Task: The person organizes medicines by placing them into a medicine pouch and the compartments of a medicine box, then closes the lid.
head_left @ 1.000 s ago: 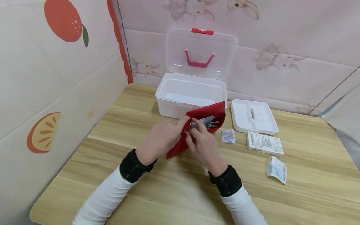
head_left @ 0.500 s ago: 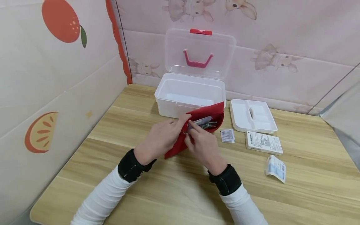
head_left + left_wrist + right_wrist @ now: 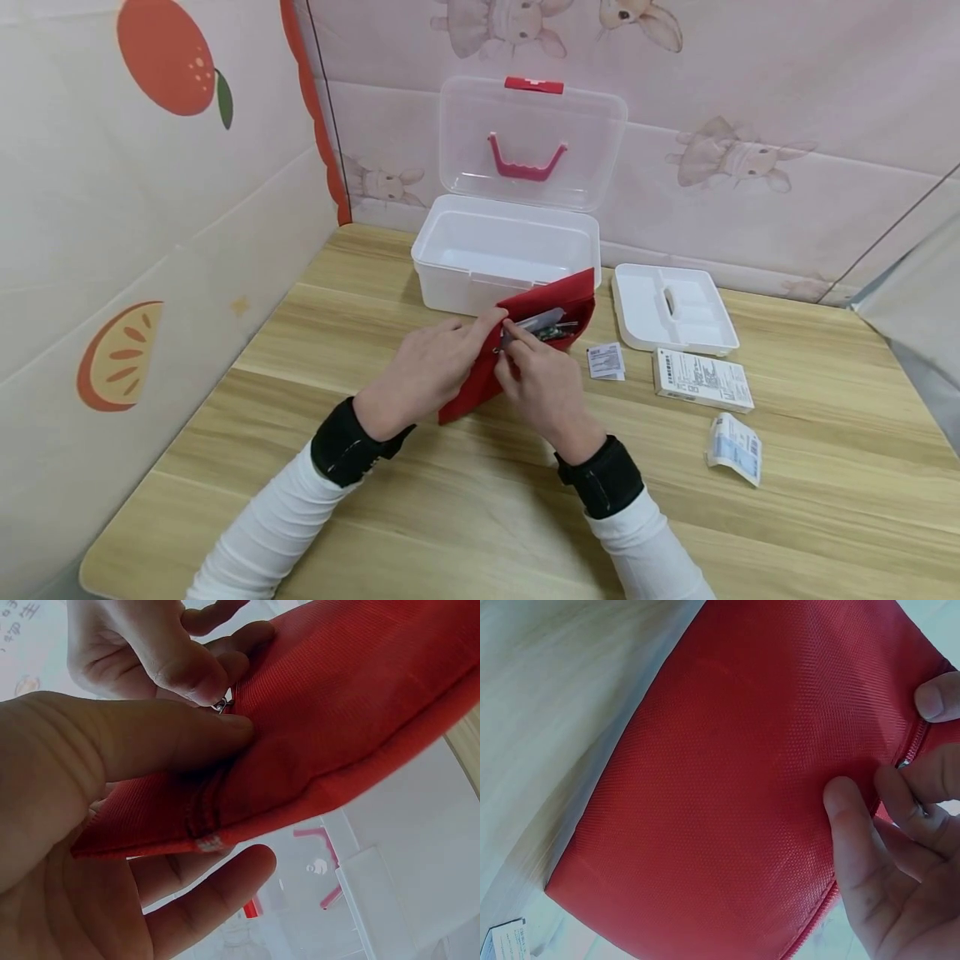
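Observation:
A red fabric zip pouch (image 3: 468, 396) stands tilted above the table, its mouth unzipped along the far right part. Inside it show a clear plastic packet (image 3: 546, 319) and some dark green small items. My left hand (image 3: 431, 367) grips the pouch's near-left end, thumb on one face and fingers behind, as the left wrist view shows. With thumb and index finger, my right hand (image 3: 543, 387) pinches the small metal zipper pull (image 3: 223, 705), close to the left thumb. In the right wrist view the zipper teeth (image 3: 915, 742) run between both hands' fingertips.
Behind the pouch stands a white plastic box (image 3: 450, 279), its clear lid (image 3: 465, 125) raised against the wall. To the right lie a white divided tray (image 3: 637, 308), small paper packets (image 3: 603, 361), a flat printed carton (image 3: 705, 381) and a blue-white packet (image 3: 735, 450).
My right fingers have drawn closer to the left thumb at the zipper. The pouch has shifted very slightly left, and the left hand keeps its hold.

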A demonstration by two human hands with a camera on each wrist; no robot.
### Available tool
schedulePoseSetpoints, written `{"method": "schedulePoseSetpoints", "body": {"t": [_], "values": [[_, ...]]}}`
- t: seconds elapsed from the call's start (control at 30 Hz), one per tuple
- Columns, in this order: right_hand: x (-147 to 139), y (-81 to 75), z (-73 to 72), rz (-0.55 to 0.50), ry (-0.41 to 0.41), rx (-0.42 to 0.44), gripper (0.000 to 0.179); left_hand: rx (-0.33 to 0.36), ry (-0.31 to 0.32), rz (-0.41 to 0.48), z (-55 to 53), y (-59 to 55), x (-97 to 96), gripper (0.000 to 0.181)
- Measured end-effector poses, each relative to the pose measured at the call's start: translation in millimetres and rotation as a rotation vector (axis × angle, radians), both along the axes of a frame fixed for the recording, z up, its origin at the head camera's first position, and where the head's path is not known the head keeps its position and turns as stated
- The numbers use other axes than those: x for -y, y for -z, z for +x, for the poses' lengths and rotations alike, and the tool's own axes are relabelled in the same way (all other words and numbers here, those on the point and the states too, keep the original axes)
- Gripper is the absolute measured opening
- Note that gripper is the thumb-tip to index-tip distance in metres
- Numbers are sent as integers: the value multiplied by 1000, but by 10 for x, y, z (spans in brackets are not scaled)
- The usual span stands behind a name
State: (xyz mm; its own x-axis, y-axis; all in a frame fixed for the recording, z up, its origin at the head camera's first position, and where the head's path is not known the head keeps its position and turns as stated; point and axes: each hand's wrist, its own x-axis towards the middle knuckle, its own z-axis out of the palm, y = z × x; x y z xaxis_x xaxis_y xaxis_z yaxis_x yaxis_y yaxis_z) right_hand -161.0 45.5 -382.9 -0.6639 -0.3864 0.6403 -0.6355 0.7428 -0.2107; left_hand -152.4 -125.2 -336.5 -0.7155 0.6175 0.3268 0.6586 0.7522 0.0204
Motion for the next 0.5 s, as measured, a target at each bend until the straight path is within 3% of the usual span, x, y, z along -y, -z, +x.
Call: {"method": "schedulePoseSetpoints", "body": {"t": [0.5], "values": [[-13, 7, -9, -3, 7, -22, 16, 25, 6, 12, 21, -4, 46, 77]]}}
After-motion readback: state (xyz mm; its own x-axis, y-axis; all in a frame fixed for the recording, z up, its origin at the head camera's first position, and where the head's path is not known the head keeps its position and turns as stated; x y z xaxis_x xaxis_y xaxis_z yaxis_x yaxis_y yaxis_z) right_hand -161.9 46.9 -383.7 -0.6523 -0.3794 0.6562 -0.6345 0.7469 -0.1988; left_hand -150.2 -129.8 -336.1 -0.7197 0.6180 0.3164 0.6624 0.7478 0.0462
